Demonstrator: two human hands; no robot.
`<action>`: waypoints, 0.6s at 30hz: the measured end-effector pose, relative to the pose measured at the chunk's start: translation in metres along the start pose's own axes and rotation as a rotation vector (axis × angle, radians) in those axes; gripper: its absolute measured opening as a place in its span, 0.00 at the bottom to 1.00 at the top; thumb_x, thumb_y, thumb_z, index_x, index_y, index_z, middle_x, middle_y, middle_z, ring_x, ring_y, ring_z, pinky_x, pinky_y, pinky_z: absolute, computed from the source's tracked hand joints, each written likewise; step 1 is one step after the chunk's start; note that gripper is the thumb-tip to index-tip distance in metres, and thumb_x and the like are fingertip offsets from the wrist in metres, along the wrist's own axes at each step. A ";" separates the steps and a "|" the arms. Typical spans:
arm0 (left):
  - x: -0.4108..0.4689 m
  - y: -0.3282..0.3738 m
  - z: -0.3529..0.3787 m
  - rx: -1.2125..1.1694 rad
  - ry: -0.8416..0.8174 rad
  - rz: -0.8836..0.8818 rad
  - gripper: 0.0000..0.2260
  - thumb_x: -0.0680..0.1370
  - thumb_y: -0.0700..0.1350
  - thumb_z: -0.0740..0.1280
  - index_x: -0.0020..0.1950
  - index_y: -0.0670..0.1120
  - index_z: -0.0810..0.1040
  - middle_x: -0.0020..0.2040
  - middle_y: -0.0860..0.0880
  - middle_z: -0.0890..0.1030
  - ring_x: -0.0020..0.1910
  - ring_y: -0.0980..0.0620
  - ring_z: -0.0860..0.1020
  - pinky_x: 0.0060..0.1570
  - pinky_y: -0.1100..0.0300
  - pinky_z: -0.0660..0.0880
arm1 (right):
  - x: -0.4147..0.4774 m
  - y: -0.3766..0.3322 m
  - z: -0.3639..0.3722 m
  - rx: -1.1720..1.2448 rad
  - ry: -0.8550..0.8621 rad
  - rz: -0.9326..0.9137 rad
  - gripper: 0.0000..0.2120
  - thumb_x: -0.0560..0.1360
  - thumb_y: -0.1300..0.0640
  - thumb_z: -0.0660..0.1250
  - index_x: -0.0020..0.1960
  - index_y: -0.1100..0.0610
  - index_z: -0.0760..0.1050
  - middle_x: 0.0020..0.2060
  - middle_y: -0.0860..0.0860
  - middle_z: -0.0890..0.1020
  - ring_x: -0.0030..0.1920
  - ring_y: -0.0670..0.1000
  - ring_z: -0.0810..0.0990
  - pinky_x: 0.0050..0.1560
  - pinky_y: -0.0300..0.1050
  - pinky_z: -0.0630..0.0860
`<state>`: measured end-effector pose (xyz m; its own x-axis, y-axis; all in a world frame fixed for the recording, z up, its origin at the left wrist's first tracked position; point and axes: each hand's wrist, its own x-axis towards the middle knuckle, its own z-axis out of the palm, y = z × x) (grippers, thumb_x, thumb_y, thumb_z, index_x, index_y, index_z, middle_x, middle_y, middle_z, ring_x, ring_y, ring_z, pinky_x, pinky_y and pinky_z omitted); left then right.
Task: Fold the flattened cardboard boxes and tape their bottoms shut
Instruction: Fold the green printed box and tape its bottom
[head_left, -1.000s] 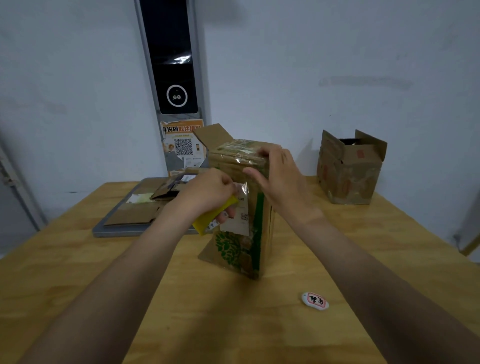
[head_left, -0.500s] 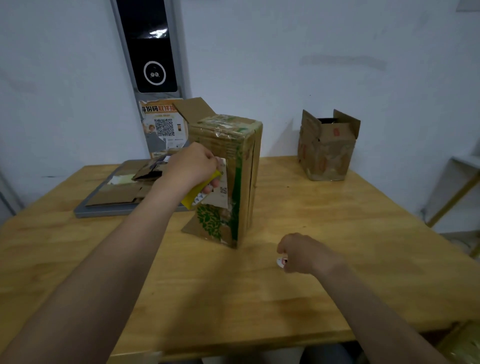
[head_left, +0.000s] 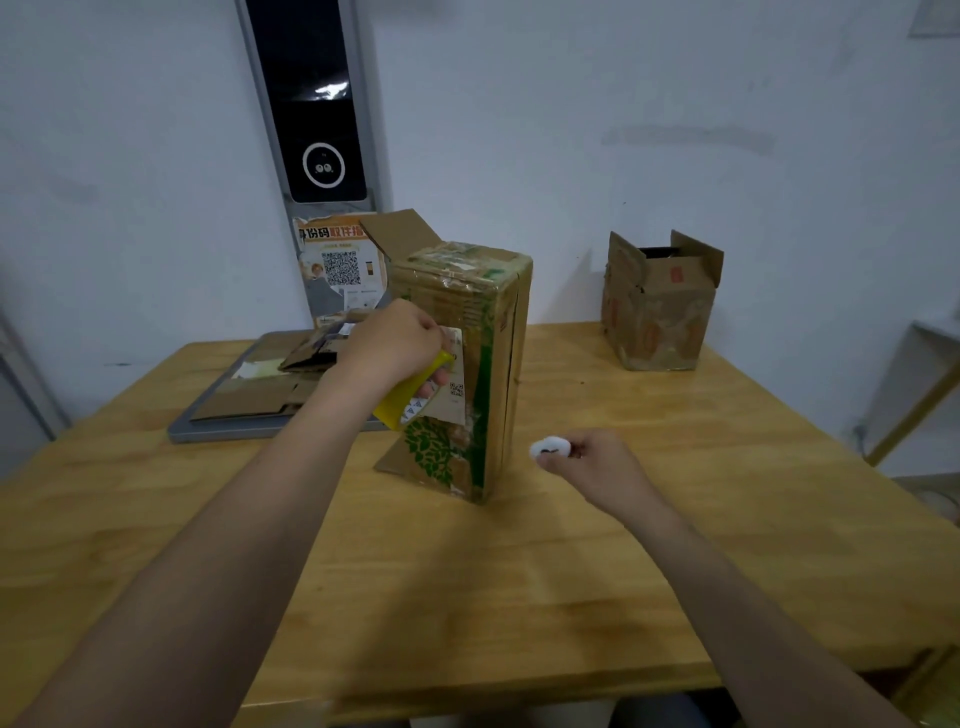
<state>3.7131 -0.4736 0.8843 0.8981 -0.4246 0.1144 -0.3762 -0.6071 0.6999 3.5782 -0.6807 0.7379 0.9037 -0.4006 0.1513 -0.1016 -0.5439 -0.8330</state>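
Since the earlier frames the right hand (head_left: 589, 462) has left the top of the cardboard box (head_left: 501, 374), dropped to the table (head_left: 467, 597) and lifted off it the small white oval tool (head_left: 549, 448), probably a tape cutter. It pinches the tool in curled fingers. The left hand (head_left: 392, 345) has kept its place, its fingers wrapped round a yellow tape holder (head_left: 408, 400) that it presses against the box's left face.

That box stands on end near the middle of the table, long axis vertical. Its upper end, seemingly the bottom, is already covered in glossy tape, and a loose flap splays out at its foot. It lies just ahead of both hands and between them. The left hand touches it about halfway up. The right hand sits low beside its near right corner and does not touch it.

Any tape running down to the holder is too faint to make out. If the cut comes next, the right hand must go up and across to the left face, where the left hand is already nearer.

Behind, flattened cardboard (head_left: 249, 402) waits on a grey tray (head_left: 218, 436), and a second folded box (head_left: 660, 317) stands well apart by the wall.
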 end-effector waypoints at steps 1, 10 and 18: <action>0.000 -0.001 -0.001 -0.004 -0.003 0.000 0.13 0.85 0.48 0.63 0.48 0.46 0.85 0.33 0.47 0.86 0.26 0.50 0.83 0.25 0.62 0.78 | 0.000 -0.010 -0.002 0.066 0.032 0.001 0.06 0.75 0.49 0.76 0.41 0.48 0.83 0.28 0.42 0.78 0.28 0.43 0.74 0.29 0.39 0.69; 0.001 -0.005 -0.009 0.007 -0.040 0.013 0.13 0.85 0.50 0.63 0.48 0.49 0.84 0.34 0.48 0.86 0.28 0.49 0.85 0.25 0.63 0.77 | 0.011 -0.088 -0.014 0.456 -0.026 -0.218 0.12 0.82 0.57 0.66 0.64 0.48 0.79 0.41 0.48 0.85 0.27 0.54 0.74 0.25 0.43 0.70; 0.005 -0.009 -0.012 0.114 -0.034 0.059 0.15 0.86 0.54 0.60 0.48 0.53 0.84 0.31 0.54 0.85 0.27 0.55 0.83 0.22 0.70 0.73 | 0.026 -0.132 -0.011 0.204 0.175 -0.348 0.06 0.82 0.51 0.66 0.53 0.52 0.81 0.35 0.44 0.79 0.29 0.38 0.75 0.26 0.30 0.67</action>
<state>3.7234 -0.4625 0.8867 0.8660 -0.4835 0.1274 -0.4533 -0.6517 0.6081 3.6109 -0.6275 0.8581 0.7837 -0.3473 0.5149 0.2970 -0.5186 -0.8018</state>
